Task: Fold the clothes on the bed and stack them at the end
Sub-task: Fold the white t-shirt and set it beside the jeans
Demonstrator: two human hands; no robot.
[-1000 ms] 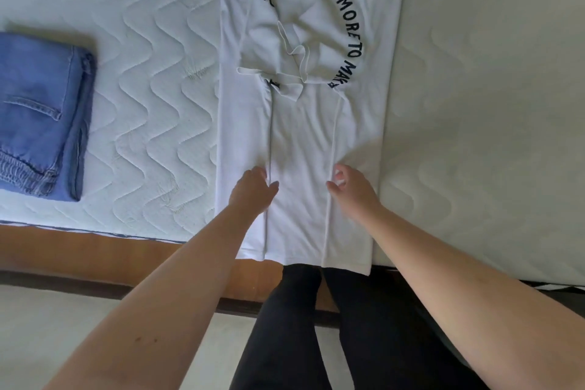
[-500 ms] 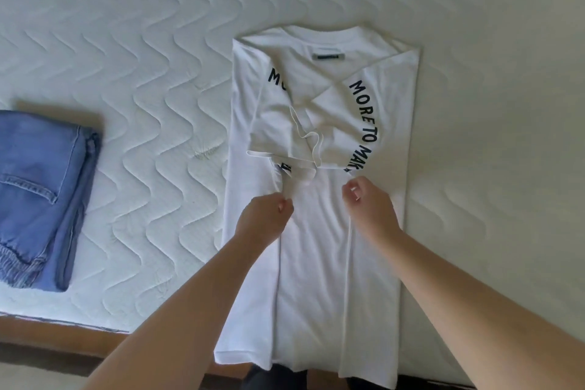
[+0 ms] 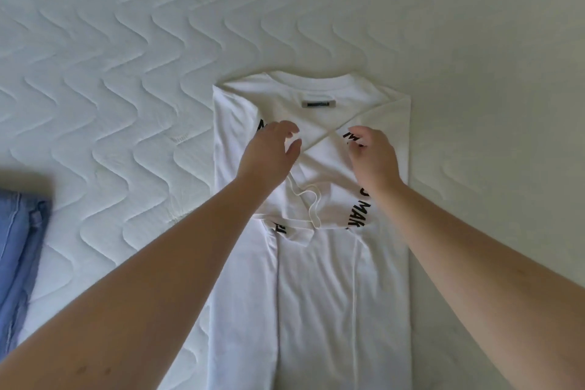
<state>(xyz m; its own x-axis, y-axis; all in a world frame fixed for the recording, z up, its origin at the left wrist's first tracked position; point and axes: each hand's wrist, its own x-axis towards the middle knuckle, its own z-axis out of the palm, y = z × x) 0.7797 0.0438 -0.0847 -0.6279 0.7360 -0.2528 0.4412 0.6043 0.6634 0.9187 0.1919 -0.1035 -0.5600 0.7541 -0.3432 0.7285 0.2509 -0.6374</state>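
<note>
While the shirt lay lengthwise on the bed, sides folded in, I held my left hand and right hand loosely open, gripping nothing; soft, light cloth, best pinched at shoulders.

This is a bedroom in a home. A bare mattress with white, wave-quilted ticking fills nearly the whole view, and household laundry lies on it: a white printed T-shirt and folded blue jeans at the left edge.
</note>
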